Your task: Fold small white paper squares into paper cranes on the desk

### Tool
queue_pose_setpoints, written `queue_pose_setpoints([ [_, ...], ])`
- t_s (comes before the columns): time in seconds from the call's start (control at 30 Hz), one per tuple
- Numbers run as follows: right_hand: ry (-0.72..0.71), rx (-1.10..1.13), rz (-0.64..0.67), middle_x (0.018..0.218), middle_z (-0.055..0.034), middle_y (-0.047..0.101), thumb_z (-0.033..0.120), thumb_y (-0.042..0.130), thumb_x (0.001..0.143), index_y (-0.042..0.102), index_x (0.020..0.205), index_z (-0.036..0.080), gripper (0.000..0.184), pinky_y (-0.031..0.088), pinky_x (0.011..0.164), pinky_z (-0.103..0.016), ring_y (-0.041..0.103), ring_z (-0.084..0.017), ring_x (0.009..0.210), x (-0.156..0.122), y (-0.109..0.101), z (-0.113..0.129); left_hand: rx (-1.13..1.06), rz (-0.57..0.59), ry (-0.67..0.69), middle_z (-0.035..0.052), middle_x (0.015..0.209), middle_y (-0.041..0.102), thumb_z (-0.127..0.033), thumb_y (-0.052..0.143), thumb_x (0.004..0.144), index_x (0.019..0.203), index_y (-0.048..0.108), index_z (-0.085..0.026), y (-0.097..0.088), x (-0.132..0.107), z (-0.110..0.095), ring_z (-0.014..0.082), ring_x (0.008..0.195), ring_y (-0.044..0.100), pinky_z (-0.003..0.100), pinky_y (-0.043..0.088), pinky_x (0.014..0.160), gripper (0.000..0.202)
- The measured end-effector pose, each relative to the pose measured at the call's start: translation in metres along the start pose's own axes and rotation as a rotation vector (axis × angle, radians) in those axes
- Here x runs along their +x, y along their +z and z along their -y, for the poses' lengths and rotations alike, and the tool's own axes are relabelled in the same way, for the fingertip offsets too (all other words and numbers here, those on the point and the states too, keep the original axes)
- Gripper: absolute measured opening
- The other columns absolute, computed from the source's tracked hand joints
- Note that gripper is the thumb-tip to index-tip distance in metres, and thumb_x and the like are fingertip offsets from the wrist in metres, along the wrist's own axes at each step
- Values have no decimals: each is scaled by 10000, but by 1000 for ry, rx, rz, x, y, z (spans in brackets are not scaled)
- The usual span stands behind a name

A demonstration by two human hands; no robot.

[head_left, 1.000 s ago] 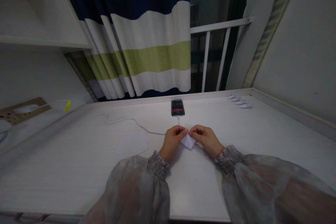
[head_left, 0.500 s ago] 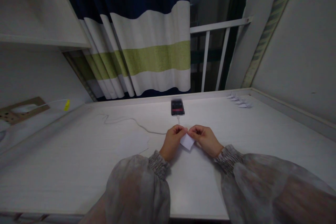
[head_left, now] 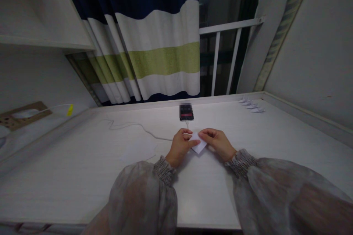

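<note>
**White paper pinched between 2 hands**

White paper, folded small with a point toward 6 o'clock, lies on the desk at its centre. The left hand closes thumb and forefinger on its 9 o'clock corner. The right hand pinches the 3 o'clock side, fingers curled in. It looks feather-light and thin, soft enough to crease at any press and to tear if pulled hard. A gentle grip at the edges or corners, close to the folds, should suit it best, and a flat palm would likely slide it on the smooth top.

At 12 o'clock, near the hands, sits a phone. Its cable trails toward 10 o'clock, passing just beside the left hand. At 2 o'clock, well apart, a row of small folded pieces lies by the wall. Beyond the desk's far edge hang a striped curtain and a white railing. The cable is the nearest thing that could snag.
</note>
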State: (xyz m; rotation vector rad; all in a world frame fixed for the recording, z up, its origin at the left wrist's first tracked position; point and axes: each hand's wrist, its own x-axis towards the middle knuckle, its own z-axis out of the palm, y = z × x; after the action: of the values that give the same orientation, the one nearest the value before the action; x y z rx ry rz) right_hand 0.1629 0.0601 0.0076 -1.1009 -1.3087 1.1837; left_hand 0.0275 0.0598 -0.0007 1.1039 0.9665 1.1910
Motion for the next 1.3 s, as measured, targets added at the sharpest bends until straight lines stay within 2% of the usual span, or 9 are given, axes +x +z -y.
queue_pose_setpoints([
  [0.07, 17, 27, 19, 569, 23, 560, 377, 647, 543, 607, 622, 140, 253, 342, 521, -241, 444, -93, 525, 0, 1, 2, 23, 8, -7, -14, 562, 616, -210, 781, 417, 773, 408, -167, 0, 0, 1, 106, 468, 546, 214, 393, 493, 517],
  [0.27, 40, -5, 32, 473, 43, 490, 382, 641, 539, 560, 517, 149, 247, 284, 451, -230, 378, -77, 450, -1, 2, 0, 103, 64, -16, -17, 569, 616, -184, 775, 427, 783, 373, -173, 0, 0, 5, 104, 464, 546, 203, 384, 474, 537],
  [0.47, 12, -35, -25, 473, 36, 487, 391, 611, 561, 548, 514, 153, 251, 280, 433, -229, 376, -83, 452, 1, 0, -3, 94, 121, 7, -37, 601, 598, -113, 748, 438, 796, 359, -180, 1, -1, 5, 106, 498, 557, 210, 414, 486, 533],
  [0.63, -28, -97, -54, 479, 31, 505, 379, 615, 556, 554, 516, 152, 239, 307, 451, -234, 404, -91, 458, 2, -3, -1, 66, 99, -12, -61, 582, 568, -47, 737, 399, 784, 357, -181, 3, -4, 4, 108, 504, 561, 206, 420, 484, 557],
  [0.8, -80, -104, -56, 518, 20, 537, 360, 632, 550, 574, 549, 151, 217, 344, 491, -241, 444, -103, 501, 2, -2, 2, 27, 117, -35, -44, 586, 586, -100, 738, 442, 795, 361, -183, 3, -6, 5, 104, 502, 557, 210, 418, 495, 524],
  [0.97, -62, -53, -27, 539, 22, 542, 359, 633, 559, 585, 584, 144, 222, 342, 502, -239, 443, -98, 511, 3, -3, 1, -4, 146, -15, -27, 611, 606, -126, 747, 440, 824, 357, -184, 2, -5, 4, 108, 517, 561, 219, 420, 512, 551],
  [1.17, -13, -53, 25, 465, 49, 474, 375, 639, 549, 573, 546, 133, 251, 272, 468, -231, 374, -71, 461, 5, -6, -1, -71, 66, 51, -30, 634, 612, -156, 739, 470, 807, 342, -190, 2, -2, 3, 92, 510, 548, 201, 398, 505, 522],
  [1.3, 25, 0, 9, 464, 40, 491, 369, 638, 532, 588, 545, 128, 247, 285, 486, -237, 388, -73, 465, 4, -6, 1, -102, 58, 44, -36, 628, 601, -173, 733, 473, 797, 341, -191, 2, -2, 4, 88, 493, 536, 203, 399, 496, 509],
])
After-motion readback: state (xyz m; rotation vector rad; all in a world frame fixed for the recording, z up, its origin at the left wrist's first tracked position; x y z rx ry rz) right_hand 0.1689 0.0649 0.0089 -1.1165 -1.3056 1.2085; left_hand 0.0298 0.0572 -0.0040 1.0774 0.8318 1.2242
